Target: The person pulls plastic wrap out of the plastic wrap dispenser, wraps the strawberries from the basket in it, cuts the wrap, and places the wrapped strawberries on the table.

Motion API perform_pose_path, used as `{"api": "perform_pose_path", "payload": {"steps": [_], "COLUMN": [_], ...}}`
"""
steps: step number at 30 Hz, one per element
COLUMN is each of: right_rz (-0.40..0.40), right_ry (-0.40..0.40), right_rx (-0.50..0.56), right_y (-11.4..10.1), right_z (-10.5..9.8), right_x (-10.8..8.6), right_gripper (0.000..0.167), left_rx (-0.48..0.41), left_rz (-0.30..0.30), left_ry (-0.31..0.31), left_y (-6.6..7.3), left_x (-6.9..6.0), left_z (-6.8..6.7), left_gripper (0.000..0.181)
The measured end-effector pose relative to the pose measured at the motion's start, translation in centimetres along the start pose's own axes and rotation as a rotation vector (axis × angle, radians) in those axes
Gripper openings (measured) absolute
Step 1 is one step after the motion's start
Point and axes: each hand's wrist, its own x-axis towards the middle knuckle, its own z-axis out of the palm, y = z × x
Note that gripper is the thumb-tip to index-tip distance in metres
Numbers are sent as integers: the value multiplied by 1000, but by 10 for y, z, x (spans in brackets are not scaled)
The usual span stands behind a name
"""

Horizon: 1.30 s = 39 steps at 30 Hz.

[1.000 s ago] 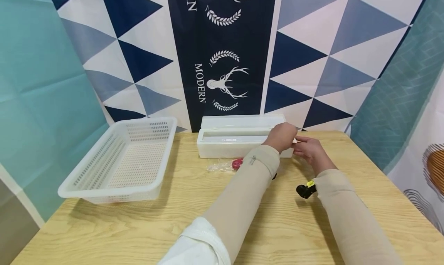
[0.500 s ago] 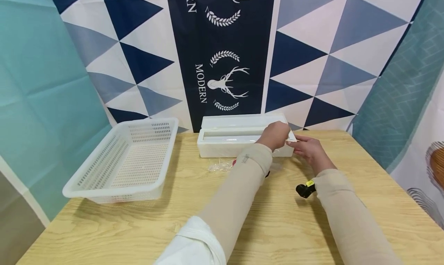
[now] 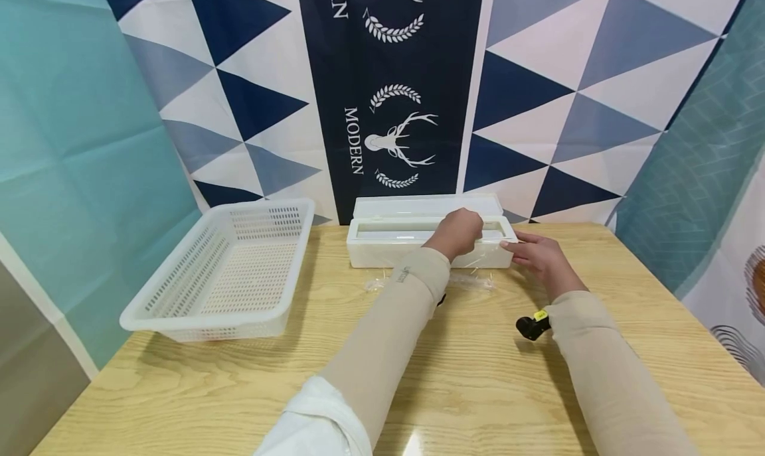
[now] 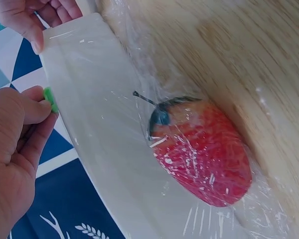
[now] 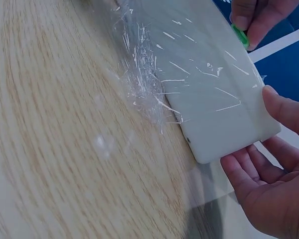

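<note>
A long white box (image 3: 382, 252) with its lid raised stands at the back of the table. My left hand (image 3: 459, 231) pinches a small green piece (image 4: 51, 99) at the box's upper front edge. Holding the box's right end is my right hand (image 3: 540, 257), thumb on the top edge and fingers around the end in the right wrist view. Clear plastic film (image 5: 144, 74) hangs over the front of the box onto the table. A red strawberry-like object (image 4: 204, 152) lies under film before the box; in the head view my left arm hides it.
A white perforated basket (image 3: 206, 318) stands on the left of the wooden table (image 3: 197, 396). Black wrist cameras are on both wrists, the right one (image 3: 532, 325) with a yellow label. A patterned cloth (image 3: 394, 77) hangs behind the box.
My left hand has moved leftward along the box's front edge, away from my right hand, which stays at the right end. More film shows in front of the box.
</note>
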Motion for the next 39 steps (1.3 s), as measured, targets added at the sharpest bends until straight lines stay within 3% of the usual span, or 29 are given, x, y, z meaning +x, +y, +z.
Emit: {"api": "perform_pose_path", "payload": {"steps": [12, 26, 39], "right_rz": [-10, -13, 40], "right_ry": [-11, -11, 6], "right_rx": [53, 65, 64], "right_y": [0, 1, -3], "right_z": [0, -1, 0], "right_x": [-2, -2, -6], "right_gripper": [80, 82, 82], "left_rx": [-10, -13, -17], "left_rz": [-3, -46, -71], "left_ry": [8, -27, -37], "left_y": [-14, -40, -59], "left_x": [-10, -32, -45], "left_z": [2, 1, 5], "left_gripper": [12, 14, 23]}}
